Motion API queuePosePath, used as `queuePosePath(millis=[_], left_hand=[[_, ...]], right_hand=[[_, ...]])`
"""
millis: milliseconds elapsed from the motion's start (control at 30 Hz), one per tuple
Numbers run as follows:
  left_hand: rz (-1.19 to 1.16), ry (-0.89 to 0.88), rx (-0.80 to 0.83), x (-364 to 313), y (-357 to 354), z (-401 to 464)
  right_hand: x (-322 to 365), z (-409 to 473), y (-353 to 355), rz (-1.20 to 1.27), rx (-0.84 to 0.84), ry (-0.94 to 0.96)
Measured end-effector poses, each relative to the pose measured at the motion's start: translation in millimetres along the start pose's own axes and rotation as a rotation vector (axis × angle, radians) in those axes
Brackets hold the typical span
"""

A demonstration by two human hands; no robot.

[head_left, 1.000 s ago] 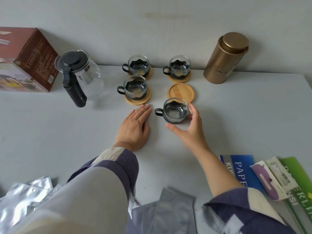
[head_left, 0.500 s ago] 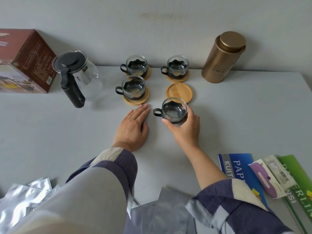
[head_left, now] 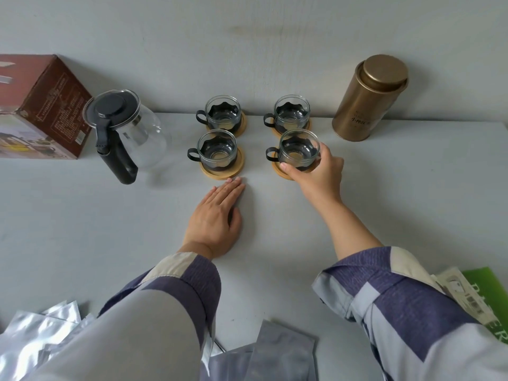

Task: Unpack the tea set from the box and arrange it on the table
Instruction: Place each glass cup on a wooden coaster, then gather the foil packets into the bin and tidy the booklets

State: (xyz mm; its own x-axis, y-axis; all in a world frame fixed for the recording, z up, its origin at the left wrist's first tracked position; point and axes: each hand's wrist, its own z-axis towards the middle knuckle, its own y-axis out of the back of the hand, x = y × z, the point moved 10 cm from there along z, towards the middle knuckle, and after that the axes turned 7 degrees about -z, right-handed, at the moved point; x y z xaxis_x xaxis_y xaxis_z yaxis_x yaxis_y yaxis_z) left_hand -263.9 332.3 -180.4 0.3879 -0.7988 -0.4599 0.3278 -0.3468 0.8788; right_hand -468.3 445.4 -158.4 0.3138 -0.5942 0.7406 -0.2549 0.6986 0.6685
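My right hand (head_left: 319, 176) grips a glass cup with a black holder (head_left: 297, 151), which sits on the front right bamboo coaster (head_left: 280, 171). Three more cups stand on coasters: front left (head_left: 217, 151), back left (head_left: 222, 112) and back right (head_left: 291, 112). All handles point left. My left hand (head_left: 217, 215) rests flat on the white table (head_left: 82, 221), fingers straight, just in front of the front left coaster (head_left: 222, 173). A glass teapot with a black lid and handle (head_left: 123, 130) stands to the left of the cups. The brown box (head_left: 38, 105) lies at the far left.
A gold tin canister (head_left: 368, 97) stands against the wall at the back right. Silver foil bags (head_left: 35, 334) lie at the near left, and another (head_left: 275, 350) at the near middle. A green booklet (head_left: 489, 298) lies at the near right edge.
My right hand has carried the fourth cup from the table in front of the empty coaster onto that coaster. My left hand has stayed flat in place.
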Motion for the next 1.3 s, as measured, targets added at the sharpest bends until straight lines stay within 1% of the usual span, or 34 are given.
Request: queuePosePath(millis=[167, 300, 467, 567, 700, 833, 900, 967, 1033, 1133, 1200, 1300], left_hand=[[-0.001, 0.003, 0.010, -1, 1, -1], [-0.006, 0.007, 0.016, 0, 0, -1], [0.002, 0.003, 0.018, 1, 1, -1], [0.001, -0.004, 0.022, 0, 1, 0], [0.005, -0.010, 0.018, 0, 2, 0], [0.001, -0.007, 0.027, -1, 2, -1], [0.011, -0.018, 0.012, -3, 6, -4], [0.061, -0.079, -0.033, -15, 14, -11], [0.088, -0.160, -0.124, -41, 28, -12], [0.019, -0.252, -0.236, -95, 46, 17], [-0.073, -0.225, -0.247, -129, 52, 52], [-0.243, -0.040, -0.168, -155, 43, 105]], right_hand=[[-5, -2, -9, -0.066, 0.018, 0.025], [-6, -4, -15, -0.146, 0.082, 0.009], [-3, -14, -11, -0.172, 0.028, 0.024], [-5, -15, -15, -0.188, 0.063, 0.022], [-9, -18, -14, -0.115, 0.117, 0.013], [-24, -41, -3, -0.009, 0.178, -0.058], [-30, -47, 10, -0.022, 0.211, -0.086], [-30, -43, 34, -0.084, 0.218, -0.060], [-24, -27, 67, -0.144, 0.188, -0.005], [-6, 7, 120, -0.177, 0.111, 0.055], [14, 34, 144, -0.195, 0.072, 0.105], [48, 73, 160, -0.274, 0.026, 0.225]])
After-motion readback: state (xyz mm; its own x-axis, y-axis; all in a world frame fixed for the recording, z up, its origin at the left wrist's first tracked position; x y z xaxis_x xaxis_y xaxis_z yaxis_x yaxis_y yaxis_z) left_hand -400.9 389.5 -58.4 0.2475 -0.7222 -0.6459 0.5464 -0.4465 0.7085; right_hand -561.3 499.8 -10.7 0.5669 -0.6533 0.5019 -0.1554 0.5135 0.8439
